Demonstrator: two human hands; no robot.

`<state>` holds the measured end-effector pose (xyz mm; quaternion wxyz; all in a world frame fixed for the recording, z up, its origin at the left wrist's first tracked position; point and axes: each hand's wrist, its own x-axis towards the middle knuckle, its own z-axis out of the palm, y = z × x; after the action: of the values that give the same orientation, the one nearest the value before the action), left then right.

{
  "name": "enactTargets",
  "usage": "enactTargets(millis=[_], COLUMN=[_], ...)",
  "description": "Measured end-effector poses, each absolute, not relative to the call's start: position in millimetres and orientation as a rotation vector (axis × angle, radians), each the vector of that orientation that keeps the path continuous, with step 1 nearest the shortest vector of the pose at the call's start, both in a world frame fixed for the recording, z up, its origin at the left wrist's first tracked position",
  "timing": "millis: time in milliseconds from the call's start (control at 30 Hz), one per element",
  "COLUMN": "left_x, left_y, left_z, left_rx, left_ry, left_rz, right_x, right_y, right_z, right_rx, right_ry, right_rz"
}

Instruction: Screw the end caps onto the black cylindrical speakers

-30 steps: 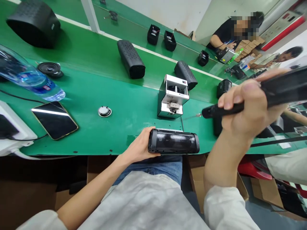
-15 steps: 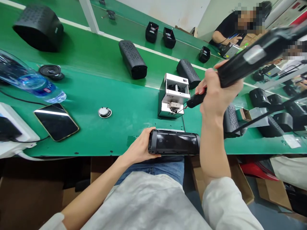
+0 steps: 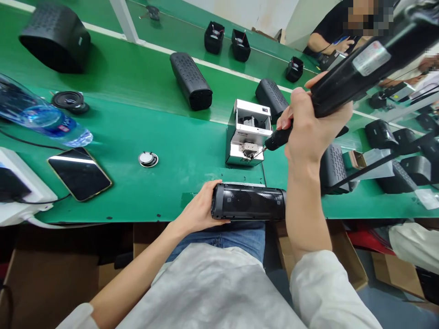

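My left hand (image 3: 202, 205) grips the left end of a black speaker housing (image 3: 252, 203), which lies lengthwise at the table's front edge. High on the right, my right hand (image 3: 310, 121) is closed around a black electric screwdriver (image 3: 350, 75) that slants down to the left. The screwdriver's tip meets the front outlet of a silver-and-black screw feeder (image 3: 248, 135); whether a screw sits on the bit is too small to tell. My right forearm covers the housing's right end.
On the green table (image 3: 178, 146) lie a round metal part (image 3: 148, 159), a phone (image 3: 79, 173), a water bottle (image 3: 44, 116) and a loose speaker driver (image 3: 70, 101). Black speaker shells (image 3: 192, 82) stand behind. A co-worker (image 3: 329, 36) sits across at the upper right.
The view has shifted slightly. The screwdriver's tip stays at the feeder's outlet, and my left hand keeps the speaker housing in the same place.
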<state>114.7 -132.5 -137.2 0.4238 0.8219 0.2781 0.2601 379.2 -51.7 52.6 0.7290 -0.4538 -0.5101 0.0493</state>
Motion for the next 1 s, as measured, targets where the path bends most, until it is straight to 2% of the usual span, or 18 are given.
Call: enactTargets(millis=[233,500,700,1000], left_x=[114,114,114,114], left_y=[-131,-132,-131,-131], left_z=[-137,-138,-138,-138], left_rx=[2.057,2.072,2.066,2.086], left_ry=[0.711,0.709,0.694,0.690], left_rz=[0.623,0.621,0.620,0.627], right_x=[373,379,384,382], right_y=[-56,-49,-52,-43], right_z=[64,52,57,53], right_rx=[-0.939,-0.965,-0.966,-0.942], right_ry=[-1.137,-1.192,-1.159,-1.185], right_rz=[-0.080,0.066,-0.132,-0.028])
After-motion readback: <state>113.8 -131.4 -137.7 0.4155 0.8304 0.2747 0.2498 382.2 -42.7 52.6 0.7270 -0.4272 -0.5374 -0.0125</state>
